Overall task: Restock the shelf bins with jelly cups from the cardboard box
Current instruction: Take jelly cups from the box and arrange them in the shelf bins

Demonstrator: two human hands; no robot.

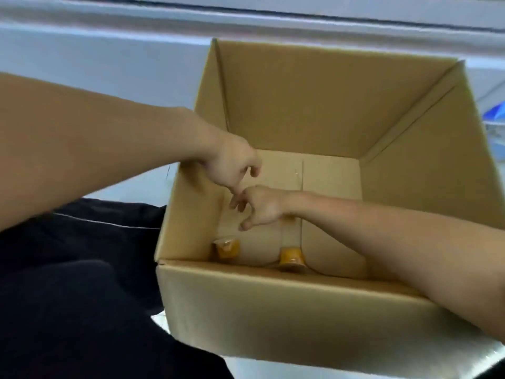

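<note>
The open cardboard box (273,296) stands in front of me, and both my arms reach down into it. On its bottom near the front wall lie two orange jelly cups, one at the left (226,248) and one near the middle (291,258). My left hand (235,168) hovers by the box's left wall with loosely curled fingers and nothing visible in it. Just below and right of it, my right hand (259,207) is above the left cup, its fingers and thumb half curled and apart, also holding nothing. The two hands nearly touch.
A dark garment (82,283) fills the lower left beside the box. A pale wall or shelf surface (109,58) runs behind it. Blue and white items (496,124) show at the right edge. The box's tall flaps stand upright around the hands.
</note>
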